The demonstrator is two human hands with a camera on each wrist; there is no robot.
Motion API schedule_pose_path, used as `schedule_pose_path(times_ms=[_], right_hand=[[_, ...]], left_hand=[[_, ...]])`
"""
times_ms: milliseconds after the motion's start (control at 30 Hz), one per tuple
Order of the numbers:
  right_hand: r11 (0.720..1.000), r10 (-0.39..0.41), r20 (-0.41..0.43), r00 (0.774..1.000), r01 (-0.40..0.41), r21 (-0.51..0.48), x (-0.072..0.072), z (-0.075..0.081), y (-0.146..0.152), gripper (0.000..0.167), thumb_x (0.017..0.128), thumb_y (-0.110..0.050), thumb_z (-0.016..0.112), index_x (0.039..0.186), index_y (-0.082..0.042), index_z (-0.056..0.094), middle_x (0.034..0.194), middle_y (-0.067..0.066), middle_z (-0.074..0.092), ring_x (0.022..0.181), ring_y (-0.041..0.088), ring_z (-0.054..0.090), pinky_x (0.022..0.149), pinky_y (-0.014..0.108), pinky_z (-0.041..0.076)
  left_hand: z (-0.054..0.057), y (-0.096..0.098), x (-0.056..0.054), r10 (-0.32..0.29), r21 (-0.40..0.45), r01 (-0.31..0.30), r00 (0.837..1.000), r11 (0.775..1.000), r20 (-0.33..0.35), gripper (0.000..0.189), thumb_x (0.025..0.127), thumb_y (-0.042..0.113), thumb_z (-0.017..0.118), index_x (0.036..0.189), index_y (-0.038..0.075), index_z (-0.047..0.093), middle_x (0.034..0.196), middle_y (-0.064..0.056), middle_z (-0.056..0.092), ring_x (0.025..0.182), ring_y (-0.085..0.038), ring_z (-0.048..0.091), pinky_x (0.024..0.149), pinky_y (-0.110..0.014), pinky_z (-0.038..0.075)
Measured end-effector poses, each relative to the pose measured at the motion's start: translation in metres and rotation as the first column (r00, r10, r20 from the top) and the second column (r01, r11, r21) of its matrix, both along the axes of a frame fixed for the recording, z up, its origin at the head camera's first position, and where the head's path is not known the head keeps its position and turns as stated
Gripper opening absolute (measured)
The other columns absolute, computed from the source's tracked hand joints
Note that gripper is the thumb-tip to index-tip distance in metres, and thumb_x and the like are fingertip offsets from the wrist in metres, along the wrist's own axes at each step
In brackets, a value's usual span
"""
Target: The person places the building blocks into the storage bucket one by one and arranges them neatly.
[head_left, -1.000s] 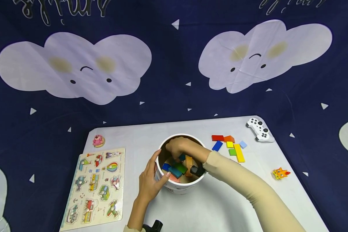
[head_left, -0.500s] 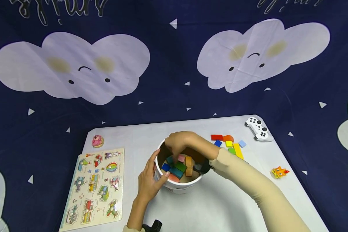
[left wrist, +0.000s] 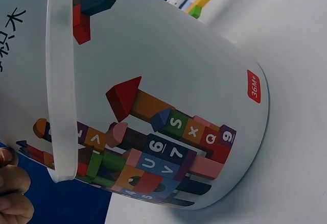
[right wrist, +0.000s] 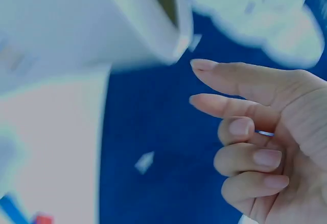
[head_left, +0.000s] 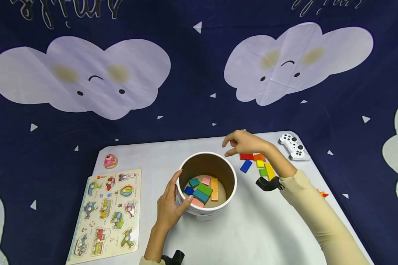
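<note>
A person's left hand [head_left: 170, 206] grips the near left side of a white bucket [head_left: 207, 163] standing upright on a pale bench [head_left: 225, 235], its thumb over the rim and its fingers along the outer wall. The right hand [head_left: 243, 142] hangs in the air near the bucket's far right rim, holding nothing, its thumb and forefinger parted and the other three fingers curled toward the palm.

Inside the bucket lie loose blocks: a green block [head_left: 205, 189] and a larger teal block [head_left: 201, 196] side by side, a blue block [head_left: 188, 190] to their left and a long orange block [head_left: 214, 189] to their right. Printed letters and numbers mark the bucket's outer wall.

More blocks lie on the bench to the bucket's right, among them a red block [head_left: 246, 156] and a long yellow block [head_left: 269, 170]. A white game controller [head_left: 292, 146] sits at the far right corner; a picture puzzle board [head_left: 106, 217] and a pink toy [head_left: 110, 161] lie to the left. Behind hangs dark blue cloth [head_left: 192, 66] printed with clouds.
</note>
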State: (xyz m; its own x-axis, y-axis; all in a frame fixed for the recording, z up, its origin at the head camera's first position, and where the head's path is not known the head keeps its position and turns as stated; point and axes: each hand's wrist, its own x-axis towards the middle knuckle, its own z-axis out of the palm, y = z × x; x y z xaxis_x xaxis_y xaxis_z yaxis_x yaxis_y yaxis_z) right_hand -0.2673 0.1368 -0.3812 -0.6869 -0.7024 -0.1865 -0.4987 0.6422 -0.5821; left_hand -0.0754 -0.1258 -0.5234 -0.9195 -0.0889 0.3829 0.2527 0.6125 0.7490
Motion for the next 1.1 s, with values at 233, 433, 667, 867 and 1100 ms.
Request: schedule_pose_path(times_ms=[233, 433, 667, 867, 1100], right_hand=[[0.98, -0.192, 0.108, 0.975, 0.186, 0.066, -0.024, -0.073, 0.064, 0.032, 0.079, -0.011, 0.079, 0.108, 0.0, 0.072, 0.066, 0.0, 0.05, 0.055, 0.013, 0.044, 0.053, 0.025, 0.037], [0.952, -0.286, 0.114, 0.951, 0.269, 0.15, -0.027, -0.121, 0.089, 0.045, 0.079, -0.012, 0.077, 0.121, 0.001, 0.068, 0.088, 0.012, 0.061, 0.077, 0.023, 0.05, 0.069, 0.034, 0.042], [0.94, -0.306, 0.074, 0.949, 0.289, 0.179, -0.025, -0.157, 0.099, 0.045, 0.079, -0.011, 0.076, 0.123, -0.005, 0.068, 0.117, 0.02, 0.065, 0.096, 0.031, 0.055, 0.086, 0.048, 0.045], [0.944, -0.297, 0.022, 0.954, 0.291, 0.157, -0.021, -0.172, 0.1, 0.047, 0.075, -0.008, 0.075, 0.122, -0.006, 0.07, 0.088, 0.01, 0.063, 0.078, 0.023, 0.052, 0.068, 0.034, 0.041], [0.944, -0.285, -0.08, 0.955, 0.294, 0.15, -0.018, -0.182, 0.1, 0.047, 0.073, -0.003, 0.069, 0.12, -0.007, 0.072, 0.108, 0.017, 0.069, 0.084, 0.026, 0.055, 0.067, 0.036, 0.045]], left_hand=[[-0.001, 0.0, -0.001, 0.006, -0.001, -0.006, 1.0, 1.0, -0.003, 0.079, 0.077, 0.045, 0.063, 0.151, 0.035, 0.038, 0.11, -0.004, 0.059, 0.061, -0.003, 0.033, 0.053, -0.025, 0.031], [-0.001, 0.0, -0.001, 0.008, 0.001, -0.008, 1.0, 1.0, -0.002, 0.078, 0.077, 0.045, 0.063, 0.151, 0.035, 0.039, 0.089, -0.001, 0.051, 0.062, -0.003, 0.034, 0.053, -0.024, 0.03], [0.0, 0.001, 0.0, 0.007, 0.006, -0.007, 1.0, 1.0, 0.005, 0.079, 0.077, 0.045, 0.064, 0.151, 0.035, 0.039, 0.093, -0.002, 0.053, 0.062, -0.004, 0.034, 0.053, -0.025, 0.031], [0.0, 0.001, 0.001, 0.007, 0.008, -0.007, 1.0, 1.0, -0.001, 0.079, 0.077, 0.044, 0.064, 0.151, 0.035, 0.039, 0.107, -0.005, 0.059, 0.063, -0.004, 0.036, 0.055, -0.026, 0.032], [0.0, 0.001, 0.0, 0.005, 0.008, -0.005, 1.0, 1.0, -0.002, 0.079, 0.077, 0.045, 0.064, 0.151, 0.035, 0.038, 0.101, -0.003, 0.057, 0.064, -0.005, 0.036, 0.054, -0.025, 0.031]])
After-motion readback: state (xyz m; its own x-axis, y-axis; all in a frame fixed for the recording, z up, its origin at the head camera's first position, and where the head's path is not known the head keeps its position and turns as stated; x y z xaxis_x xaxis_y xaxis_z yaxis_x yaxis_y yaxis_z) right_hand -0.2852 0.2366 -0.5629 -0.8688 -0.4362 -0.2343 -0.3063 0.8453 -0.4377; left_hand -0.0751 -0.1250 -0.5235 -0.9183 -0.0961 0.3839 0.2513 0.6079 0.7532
